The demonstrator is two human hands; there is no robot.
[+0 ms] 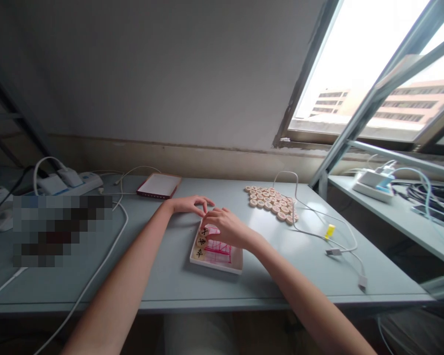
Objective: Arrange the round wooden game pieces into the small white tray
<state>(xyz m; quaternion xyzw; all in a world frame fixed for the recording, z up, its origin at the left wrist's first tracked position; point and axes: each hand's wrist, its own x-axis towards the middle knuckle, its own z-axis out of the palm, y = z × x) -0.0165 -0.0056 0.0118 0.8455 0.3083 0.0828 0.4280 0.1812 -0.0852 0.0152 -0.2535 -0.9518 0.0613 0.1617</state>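
Observation:
In front of me on the desk lies a shallow white box point(216, 267) with a pink-lined sheet point(220, 250) on its floor. Round wooden Chinese chess pieces with black characters, such as the lowest piece point(199, 253), form a column along its left wall. My right hand point(227, 228) is over the box, thumb and fingers closed around a chess piece point(204, 231) at the upper end of that column; the fingers partly hide it. Just beyond the box's far left corner, my left hand point(191, 204) is open, fingers apart and bent downward. Whether it touches the box I cannot tell.
Many more chess pieces point(269, 201) lie grouped at the back right. A dark-red box lid point(159, 186) rests upside down at the back left. White cables point(340, 227) with a yellow tag point(330, 230) cross the right side. A power strip point(91, 181) sits far left.

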